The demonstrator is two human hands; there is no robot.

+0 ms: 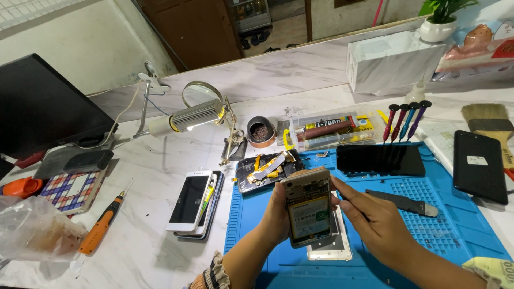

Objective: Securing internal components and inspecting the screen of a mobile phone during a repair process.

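Note:
My left hand (274, 213) holds an opened phone (309, 206) upright over the blue work mat (428, 235), its back off and the yellow-labelled battery facing me. My right hand (372, 220) touches the phone's right edge with pinched fingers and seems to grip a thin dark tool, mostly hidden. Under the phone a flat grey panel (333, 246) lies on the mat. A dismantled phone frame with gold flex cables (265, 170) lies just beyond.
A stack of phones (194, 203) and an orange screwdriver (101, 223) lie left on the marble counter. A dark screen (381, 159), a black phone (479, 166), a knife-like tool (409, 203), standing screwdrivers (406, 120), a glue tray (334, 130), a brush (492, 124), a lamp (184, 118) and a monitor (43, 104) surround.

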